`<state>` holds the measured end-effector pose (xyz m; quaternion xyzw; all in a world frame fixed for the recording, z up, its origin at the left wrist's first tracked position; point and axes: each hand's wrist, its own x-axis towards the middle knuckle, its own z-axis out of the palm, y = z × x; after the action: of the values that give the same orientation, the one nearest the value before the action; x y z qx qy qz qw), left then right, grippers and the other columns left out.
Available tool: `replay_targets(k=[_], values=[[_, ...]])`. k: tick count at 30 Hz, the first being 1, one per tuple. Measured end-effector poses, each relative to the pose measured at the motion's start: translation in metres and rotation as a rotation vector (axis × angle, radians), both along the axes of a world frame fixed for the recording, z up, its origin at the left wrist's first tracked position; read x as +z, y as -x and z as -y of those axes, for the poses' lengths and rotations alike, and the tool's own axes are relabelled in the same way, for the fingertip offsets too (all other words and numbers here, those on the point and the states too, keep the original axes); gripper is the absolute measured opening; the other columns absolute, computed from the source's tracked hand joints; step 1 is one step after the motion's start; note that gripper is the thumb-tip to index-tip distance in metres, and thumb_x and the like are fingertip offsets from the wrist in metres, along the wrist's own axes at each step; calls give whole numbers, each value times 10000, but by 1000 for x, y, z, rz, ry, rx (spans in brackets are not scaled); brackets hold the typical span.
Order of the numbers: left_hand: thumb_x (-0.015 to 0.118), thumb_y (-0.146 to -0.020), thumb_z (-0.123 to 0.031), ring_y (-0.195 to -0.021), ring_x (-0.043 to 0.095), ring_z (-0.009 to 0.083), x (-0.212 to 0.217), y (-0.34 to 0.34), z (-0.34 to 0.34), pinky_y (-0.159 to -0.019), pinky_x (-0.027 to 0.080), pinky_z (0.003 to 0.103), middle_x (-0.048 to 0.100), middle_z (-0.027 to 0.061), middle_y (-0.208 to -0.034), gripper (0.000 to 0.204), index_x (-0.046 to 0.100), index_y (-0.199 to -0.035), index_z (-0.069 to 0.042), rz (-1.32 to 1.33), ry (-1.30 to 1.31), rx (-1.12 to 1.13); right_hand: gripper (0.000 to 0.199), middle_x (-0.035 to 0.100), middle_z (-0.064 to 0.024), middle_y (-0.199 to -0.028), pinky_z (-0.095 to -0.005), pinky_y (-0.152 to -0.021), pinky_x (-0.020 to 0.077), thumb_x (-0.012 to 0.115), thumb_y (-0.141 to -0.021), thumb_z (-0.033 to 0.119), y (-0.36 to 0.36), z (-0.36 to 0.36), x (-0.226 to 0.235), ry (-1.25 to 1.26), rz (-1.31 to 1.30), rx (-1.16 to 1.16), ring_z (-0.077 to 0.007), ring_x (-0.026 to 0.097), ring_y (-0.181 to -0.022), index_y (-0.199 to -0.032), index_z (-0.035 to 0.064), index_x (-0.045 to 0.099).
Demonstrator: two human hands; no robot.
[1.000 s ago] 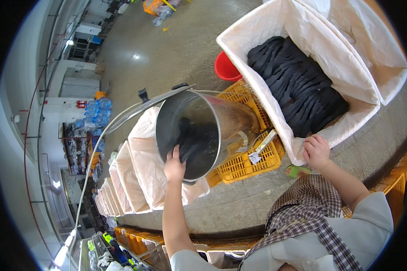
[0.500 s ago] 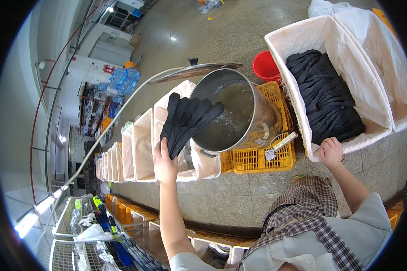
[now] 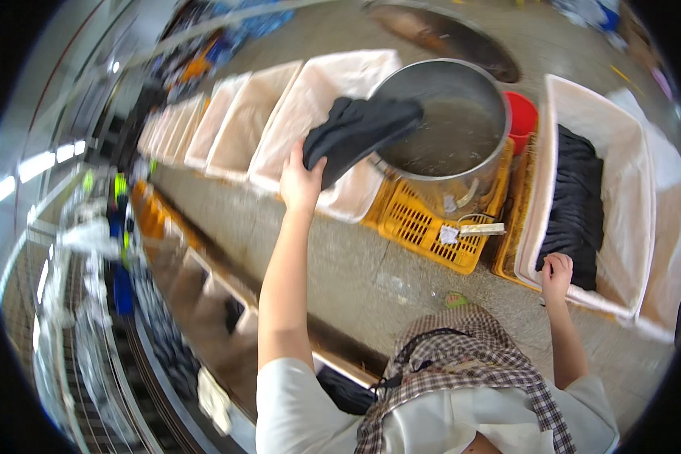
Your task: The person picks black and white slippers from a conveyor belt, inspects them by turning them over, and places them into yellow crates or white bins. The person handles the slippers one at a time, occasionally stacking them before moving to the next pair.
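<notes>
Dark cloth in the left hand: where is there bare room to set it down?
The left hand holds the dark cloth. The white-lined bins left of the steel pot look empty. The concrete floor before the yellow crate is bare. The bin by the right hand already holds dark cloth.

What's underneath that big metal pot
The steel pot sits on a yellow slotted plastic crate, which rests on the concrete floor. The pot's base covers the crate's top, so anything inside the crate is hidden.
</notes>
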<state>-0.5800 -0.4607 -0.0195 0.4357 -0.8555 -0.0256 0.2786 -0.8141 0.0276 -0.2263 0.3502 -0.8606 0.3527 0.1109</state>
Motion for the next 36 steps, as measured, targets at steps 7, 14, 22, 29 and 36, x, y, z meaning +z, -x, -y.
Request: replay_targets(k=[7, 14, 22, 29, 36], values=[[749, -772, -95, -1017, 563, 221, -12, -246, -60, -903, 453, 304, 572, 146, -1153, 608, 451, -1288, 31, -1077, -266, 305, 121, 593, -116, -882, -419, -821, 436, 619, -711, -9, -67, 76, 35, 72, 44, 667, -321, 547, -889, -824, 31, 600], [782, -732, -153, -1047, 559, 271, -57, -462, -235, -923, 433, 360, 554, 183, -1183, 675, 447, -1301, -15, -577, 147, 1080, 107, 600, -113, -903, -413, -832, 431, 627, -726, -4, -137, 150, 12, -155, 220, 1127, -326, 537, -930, -826, 33, 621], [697, -784, -253, -1019, 582, 341, -186, -551, -378, -861, 463, 433, 583, 129, -1153, 589, 468, -1324, -188, 272, -334, 1840, 87, 599, -125, -855, -420, -787, 433, 618, -727, -15, -162, 156, -60, -437, 272, 1220, -337, 544, -859, -803, 24, 602], [561, -924, -257, -1122, 547, 302, -253, -643, -438, -846, 515, 467, 435, 125, -1372, 526, 359, -1408, -216, 724, -828, 1796, 71, 594, -133, -843, -425, -785, 434, 599, -731, -13, -184, 122, -130, -792, 300, 1245, -341, 541, -852, -794, 20, 599], [571, -890, -133, -964, 620, 302, -343, -757, -436, -735, 550, 410, 567, 124, -1173, 384, 512, -1269, -142, 1134, -1134, 1476, 89, 598, -139, -853, -419, -791, 432, 584, -749, -21, -231, 110, -202, -914, 324, 1241, -328, 535, -879, -823, 12, 624]])
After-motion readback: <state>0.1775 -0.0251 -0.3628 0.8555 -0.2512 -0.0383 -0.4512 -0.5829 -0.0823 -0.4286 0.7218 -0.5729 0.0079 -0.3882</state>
